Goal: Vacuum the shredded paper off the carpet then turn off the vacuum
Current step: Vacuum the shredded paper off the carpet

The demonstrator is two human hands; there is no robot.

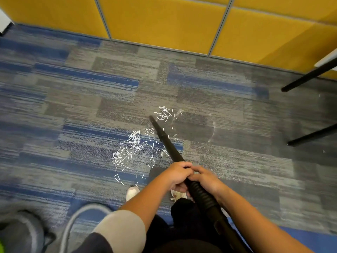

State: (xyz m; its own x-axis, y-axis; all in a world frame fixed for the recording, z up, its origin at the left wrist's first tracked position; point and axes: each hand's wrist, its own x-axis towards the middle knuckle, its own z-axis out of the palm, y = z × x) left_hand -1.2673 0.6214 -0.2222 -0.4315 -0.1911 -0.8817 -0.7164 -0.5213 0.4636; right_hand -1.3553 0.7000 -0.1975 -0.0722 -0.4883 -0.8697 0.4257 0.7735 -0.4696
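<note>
Left grip (179, 175), right grip (206, 179) on wand (165, 137), shredded paper (134, 140) ahead

Vacuum wand (165, 141) amid shredded paper (127, 150)

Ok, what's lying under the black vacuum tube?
Blue-grey carpet, with white paper shreds scattered on both sides of the tube. Any shreds directly beneath it are covered and cannot be seen.
</note>
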